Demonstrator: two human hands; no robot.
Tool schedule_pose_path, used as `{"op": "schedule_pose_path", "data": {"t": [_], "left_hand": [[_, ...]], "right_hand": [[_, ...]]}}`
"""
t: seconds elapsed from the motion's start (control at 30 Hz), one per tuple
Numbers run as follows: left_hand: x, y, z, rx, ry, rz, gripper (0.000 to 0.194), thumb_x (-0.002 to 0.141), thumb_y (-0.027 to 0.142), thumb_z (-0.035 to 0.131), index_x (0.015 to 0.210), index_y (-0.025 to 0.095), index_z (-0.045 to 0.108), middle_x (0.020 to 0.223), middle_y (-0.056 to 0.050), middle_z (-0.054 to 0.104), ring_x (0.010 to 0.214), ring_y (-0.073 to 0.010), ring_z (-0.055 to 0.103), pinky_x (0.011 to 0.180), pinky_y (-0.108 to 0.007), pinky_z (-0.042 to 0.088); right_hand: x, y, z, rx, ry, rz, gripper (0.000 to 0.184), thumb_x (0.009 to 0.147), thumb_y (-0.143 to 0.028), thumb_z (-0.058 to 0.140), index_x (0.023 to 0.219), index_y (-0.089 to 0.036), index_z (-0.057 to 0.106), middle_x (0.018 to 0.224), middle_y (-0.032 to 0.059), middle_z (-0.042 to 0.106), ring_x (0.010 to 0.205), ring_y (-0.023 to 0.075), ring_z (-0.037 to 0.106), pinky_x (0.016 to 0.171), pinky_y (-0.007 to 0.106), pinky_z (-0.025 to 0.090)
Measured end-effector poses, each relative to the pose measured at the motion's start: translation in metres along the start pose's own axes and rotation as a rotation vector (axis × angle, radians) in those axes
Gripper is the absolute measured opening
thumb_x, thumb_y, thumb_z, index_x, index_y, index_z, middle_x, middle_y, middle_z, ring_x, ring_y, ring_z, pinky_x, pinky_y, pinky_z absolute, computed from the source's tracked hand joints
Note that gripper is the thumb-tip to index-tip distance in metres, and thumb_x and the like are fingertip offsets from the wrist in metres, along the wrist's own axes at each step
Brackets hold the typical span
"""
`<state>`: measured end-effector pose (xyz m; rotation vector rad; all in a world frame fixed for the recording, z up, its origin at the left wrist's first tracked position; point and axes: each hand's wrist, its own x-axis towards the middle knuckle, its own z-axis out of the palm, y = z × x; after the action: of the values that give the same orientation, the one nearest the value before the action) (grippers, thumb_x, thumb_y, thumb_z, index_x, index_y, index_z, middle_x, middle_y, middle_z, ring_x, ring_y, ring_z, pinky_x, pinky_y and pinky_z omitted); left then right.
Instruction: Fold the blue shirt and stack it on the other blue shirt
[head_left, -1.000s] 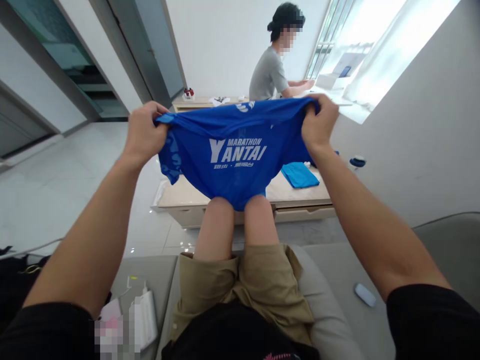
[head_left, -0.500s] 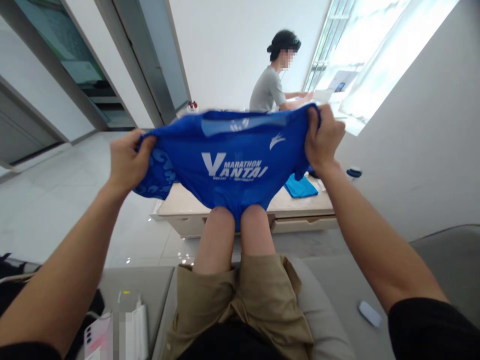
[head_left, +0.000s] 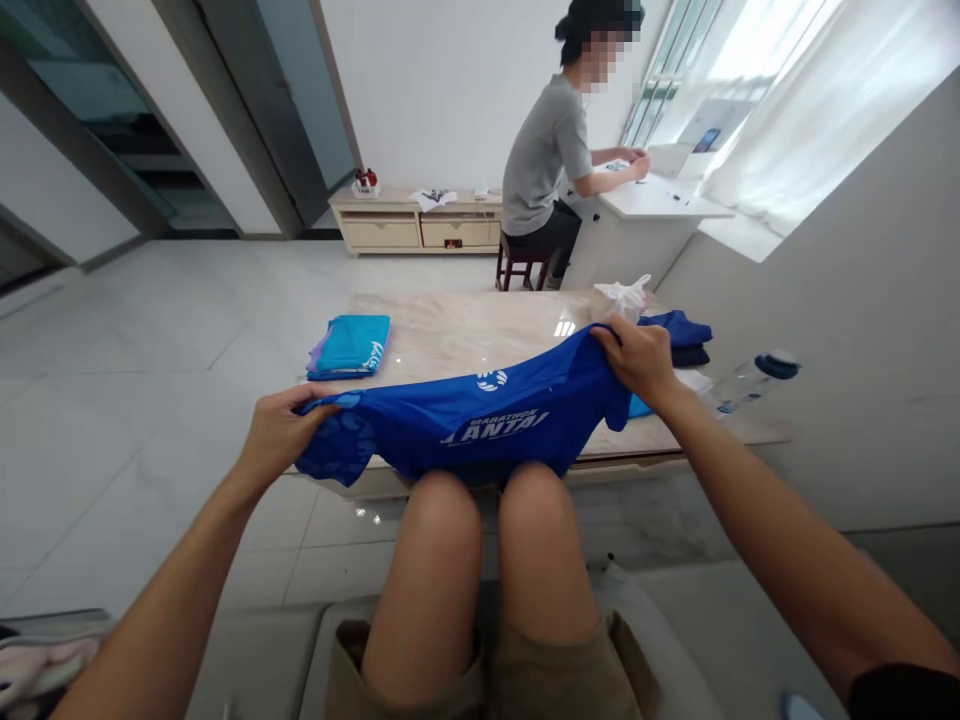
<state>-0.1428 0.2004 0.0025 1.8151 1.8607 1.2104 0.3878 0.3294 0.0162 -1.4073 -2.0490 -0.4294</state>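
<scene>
A blue T-shirt [head_left: 465, 425] with white "MARATHON YANTAI" lettering is stretched between my two hands, just beyond my knees. My left hand [head_left: 281, 430] pinches it at the left sleeve and shoulder, where a patterned sleeve droops below the fingers. At the other shoulder my right hand [head_left: 637, 360] grips the fabric, thumb over the edge. The shirt's upper edge slopes up toward the right, and its lower part hangs behind my knees, partly hidden.
Across the low table [head_left: 450, 320] lie folded teal clothes [head_left: 349, 343], a white plastic bag [head_left: 626, 297], dark blue clothes [head_left: 679, 328] and a water bottle [head_left: 757, 380]. Beyond, a person [head_left: 547, 150] sits on a stool at a white desk [head_left: 660, 195]. A cabinet [head_left: 382, 232] stands by the wall.
Both hands have lowered the shirt, which now sits slacker and tilted, its front lettering partly folded. My view has tipped, showing more of the table and the seated person.
</scene>
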Motion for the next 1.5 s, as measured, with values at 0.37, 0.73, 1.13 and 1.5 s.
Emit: {"op": "schedule_pose_path", "data": {"t": [0.37,0.73,1.13,1.5], "left_hand": [[0.085,-0.078,0.161,0.592,-0.045,-0.120,0.059,0.100,0.039,0.067,0.151,0.011,0.063,0.150,-0.026,0.066,0.142,-0.0436,0.062,0.120,-0.060,0.051],[-0.023,-0.114,0.254,0.582,-0.327,0.013,0.072,0.113,0.048,0.035,0.175,0.011,0.042,0.184,-0.018,0.035,0.173,-0.0350,0.031,0.142,-0.063,0.021],[-0.031,-0.091,0.246,0.615,-0.417,-0.080,0.071,0.112,0.050,0.035,0.176,0.020,0.045,0.185,-0.015,0.033,0.173,-0.0444,0.026,0.138,-0.072,0.024],[0.057,-0.116,0.283,0.617,-0.345,-0.044,0.073,0.113,0.051,0.032,0.178,0.018,0.039,0.188,-0.014,0.026,0.175,-0.0434,0.018,0.140,-0.070,0.013]], "right_hand": [[0.037,-0.039,0.175,-0.091,-0.375,0.288,0.055,0.113,-0.022,0.043,0.164,-0.002,0.050,0.152,0.0288,0.067,0.141,0.0412,0.060,0.116,0.056,0.047],[-0.150,-0.053,0.229,0.017,-0.580,0.326,0.069,0.116,-0.044,0.034,0.176,-0.011,0.041,0.186,0.0160,0.031,0.173,0.0372,0.026,0.139,0.059,0.024],[-0.156,-0.079,0.213,0.044,-0.653,0.401,0.073,0.115,-0.049,0.034,0.179,-0.015,0.036,0.187,0.0168,0.027,0.175,0.0398,0.020,0.138,0.062,0.023],[-0.088,-0.050,0.275,0.011,-0.636,0.364,0.072,0.117,-0.050,0.032,0.180,-0.015,0.036,0.189,0.0153,0.021,0.176,0.0397,0.015,0.140,0.062,0.016]]}}
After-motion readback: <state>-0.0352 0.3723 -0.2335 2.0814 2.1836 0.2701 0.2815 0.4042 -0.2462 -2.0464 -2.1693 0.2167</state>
